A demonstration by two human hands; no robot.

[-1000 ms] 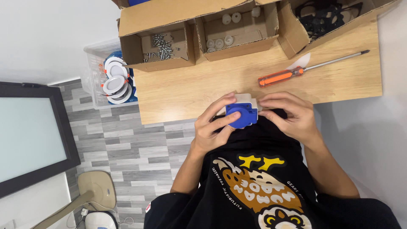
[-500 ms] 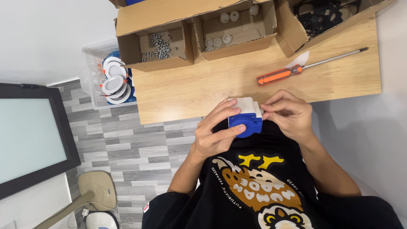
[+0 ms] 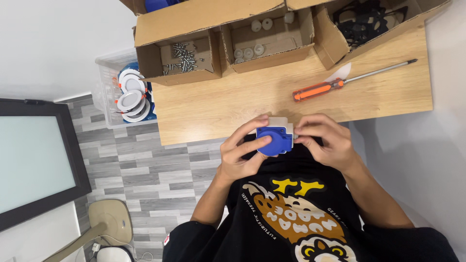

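Note:
A small part with a blue round front and a white housing (image 3: pixel 275 137) is held just in front of my chest, at the near edge of the wooden table (image 3: pixel 218 102). My left hand (image 3: pixel 241 154) wraps it from the left, thumb lying across the blue face. My right hand (image 3: pixel 326 140) pinches its right side with the fingertips. The back of the part is hidden by my fingers.
An orange-handled screwdriver (image 3: pixel 340 83) lies on the table beyond my hands. Three open cardboard boxes stand at the far edge: screws (image 3: pixel 182 51), white round pieces (image 3: pixel 257 39), black parts (image 3: pixel 369 19). A clear bin of white round fittings (image 3: pixel 128 94) sits left of the table.
Both hands with the blue and white part have shifted slightly; my left thumb now lies across the blue face. Everything on the table stayed put.

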